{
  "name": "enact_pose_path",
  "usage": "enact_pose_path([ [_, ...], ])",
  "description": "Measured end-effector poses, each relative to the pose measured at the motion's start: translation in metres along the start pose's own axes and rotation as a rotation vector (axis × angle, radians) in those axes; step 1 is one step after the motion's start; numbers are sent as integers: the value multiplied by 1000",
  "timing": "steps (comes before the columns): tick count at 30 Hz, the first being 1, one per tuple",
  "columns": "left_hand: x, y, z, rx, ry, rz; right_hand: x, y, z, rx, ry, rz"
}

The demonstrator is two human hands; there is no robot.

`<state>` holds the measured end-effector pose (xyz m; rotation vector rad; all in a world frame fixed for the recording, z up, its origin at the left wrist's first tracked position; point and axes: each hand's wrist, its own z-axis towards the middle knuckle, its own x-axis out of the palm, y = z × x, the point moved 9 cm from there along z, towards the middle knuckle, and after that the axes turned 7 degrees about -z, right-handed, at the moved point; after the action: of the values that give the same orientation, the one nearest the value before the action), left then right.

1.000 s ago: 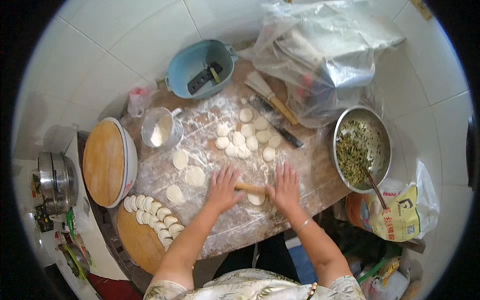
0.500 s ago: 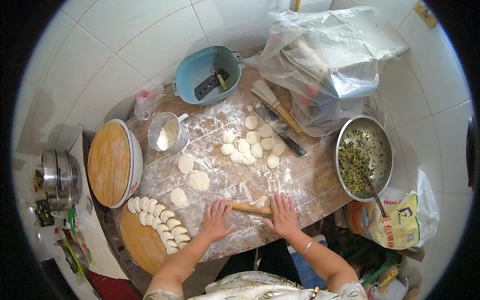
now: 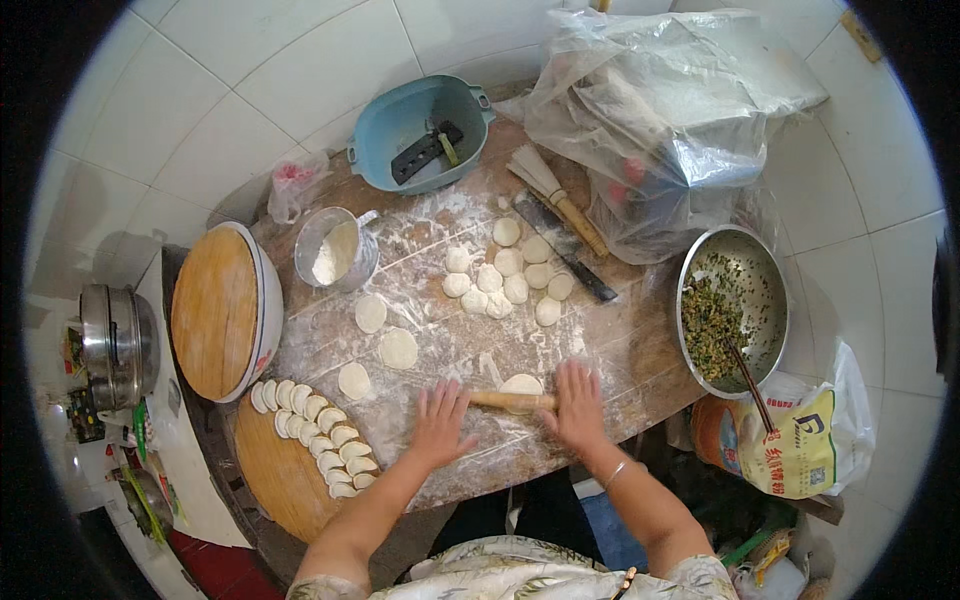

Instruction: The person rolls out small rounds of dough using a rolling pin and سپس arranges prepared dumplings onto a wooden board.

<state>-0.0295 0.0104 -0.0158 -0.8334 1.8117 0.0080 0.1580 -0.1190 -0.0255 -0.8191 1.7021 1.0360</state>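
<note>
The flour-dusted round wooden worktop (image 3: 620,350) carries everything, with a crumpled clear plastic bag (image 3: 670,120) heaped at its far right and a teal plastic tub (image 3: 415,135) at the far edge. A steel bowl of chopped green filling (image 3: 730,305) sits at the right rim, and a round wooden board (image 3: 280,470) at the near left holds rows of folded white dumplings (image 3: 320,435). A cluster of small white dough pieces (image 3: 510,275) lies mid-worktop, with three flattened round wrappers (image 3: 385,335) to its left. At the near edge, the left hand (image 3: 440,425) and the right hand (image 3: 578,405) press flat, fingers spread and extended, on the ends of a thin wooden rolling pin (image 3: 510,401), which lies across a pale dough disc (image 3: 522,384). Uneven pressure from the two palms could roll the disc lopsided or tear it, and it could stick where the flour is thin.
</note>
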Motion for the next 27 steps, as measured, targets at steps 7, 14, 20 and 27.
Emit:
enact_pose_path([
  [7, -2, -58, 71, -37, -69, -28, -30, -20, 57, -98, -166, -11],
  [14, 61, -80, 39, 8, 67, -21, -55, -57, 13, 110, -401, 226],
  [20, 0, 16, 7, -405, -256, -90, -71, -88, -14, 294, -486, 371],
  [27, -54, -14, 126, -190, -337, -176, -72, -74, 0, 214, -432, 413],
])
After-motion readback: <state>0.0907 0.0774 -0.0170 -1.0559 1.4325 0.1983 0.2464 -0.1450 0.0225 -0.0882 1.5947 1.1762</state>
